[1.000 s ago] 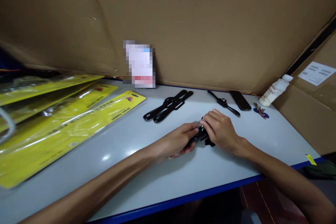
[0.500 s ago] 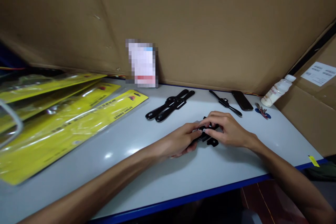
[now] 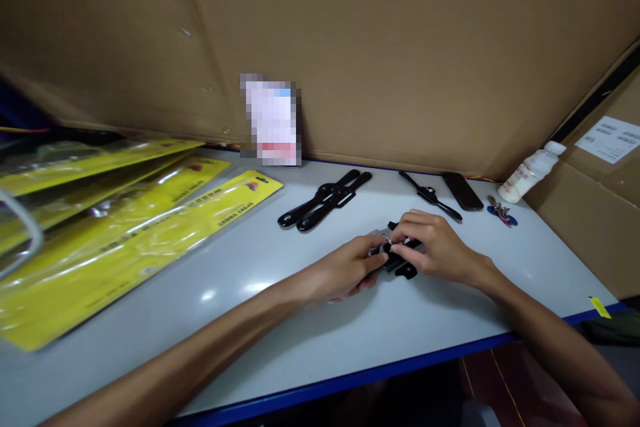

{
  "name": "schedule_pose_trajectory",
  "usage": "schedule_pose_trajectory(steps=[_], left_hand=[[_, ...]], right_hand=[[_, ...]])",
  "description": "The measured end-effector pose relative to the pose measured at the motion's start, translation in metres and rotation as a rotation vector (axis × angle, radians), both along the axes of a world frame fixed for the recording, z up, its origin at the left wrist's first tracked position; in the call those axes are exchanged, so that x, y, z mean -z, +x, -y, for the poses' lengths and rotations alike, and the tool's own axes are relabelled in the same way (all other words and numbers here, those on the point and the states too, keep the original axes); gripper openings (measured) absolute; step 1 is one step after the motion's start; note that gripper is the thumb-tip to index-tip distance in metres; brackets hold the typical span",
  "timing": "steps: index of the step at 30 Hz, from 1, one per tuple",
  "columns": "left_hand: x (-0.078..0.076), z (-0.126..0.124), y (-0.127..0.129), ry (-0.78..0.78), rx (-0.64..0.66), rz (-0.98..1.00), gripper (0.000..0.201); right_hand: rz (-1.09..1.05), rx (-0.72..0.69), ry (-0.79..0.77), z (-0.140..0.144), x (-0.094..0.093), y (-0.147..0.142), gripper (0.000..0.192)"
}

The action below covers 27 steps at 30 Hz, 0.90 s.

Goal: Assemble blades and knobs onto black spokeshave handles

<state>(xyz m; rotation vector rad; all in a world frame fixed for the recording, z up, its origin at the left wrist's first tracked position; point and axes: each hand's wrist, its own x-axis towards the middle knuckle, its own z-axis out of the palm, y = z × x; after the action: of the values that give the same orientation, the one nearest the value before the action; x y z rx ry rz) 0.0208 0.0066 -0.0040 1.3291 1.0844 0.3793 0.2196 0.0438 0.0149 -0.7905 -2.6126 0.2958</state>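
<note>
My left hand [image 3: 357, 267] is wrapped round a black spokeshave [image 3: 395, 260] above the middle of the table. Its thumb presses near the tool's body. My right hand [image 3: 433, 243] is closed in a pinch over the body from the right. A small shiny metal bit [image 3: 387, 239] shows between the two hands; fingers hide most of it, and I cannot tell what it is. A black rounded end [image 3: 406, 271] sticks out below the right fingers. Behind the hands, a pair of black spokeshaves [image 3: 325, 201] lies side by side, and a single spokeshave [image 3: 431, 196] lies farther right.
Yellow blister packs [image 3: 200, 227] are piled on the left. Along the back right are a dark phone [image 3: 463, 191], a bunch of keys [image 3: 501, 211] and a tilted white bottle [image 3: 530, 173]. A blurred-out card [image 3: 275, 123] leans on the cardboard wall [image 3: 375, 60]. A blue edge [image 3: 350, 378] borders the table's front.
The right fingertips have shifted slightly at the spokeshave's body, and the small shiny bit now shows between the hands. The left hand keeps its hold.
</note>
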Motion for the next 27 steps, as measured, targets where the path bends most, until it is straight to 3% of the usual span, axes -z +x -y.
schedule_pose_trajectory(steps=[11,19,22,27], left_hand=[[0.004,-0.003,-0.003,-0.011,0.057,0.085,0.044],[0.000,0.001,-0.001,-0.022,0.035,0.086,0.032],[-0.004,0.002,0.001,-0.012,0.038,0.070,0.032],[-0.005,0.002,0.000,-0.015,0.054,0.090,0.038]], right_hand=[[0.010,-0.073,0.100,0.003,0.007,-0.003,0.016],[-0.070,-0.003,0.116,0.007,0.008,-0.008,0.017],[-0.116,0.050,0.014,0.010,0.009,-0.012,0.014],[-0.267,0.255,-0.371,0.011,0.011,-0.019,0.012]])
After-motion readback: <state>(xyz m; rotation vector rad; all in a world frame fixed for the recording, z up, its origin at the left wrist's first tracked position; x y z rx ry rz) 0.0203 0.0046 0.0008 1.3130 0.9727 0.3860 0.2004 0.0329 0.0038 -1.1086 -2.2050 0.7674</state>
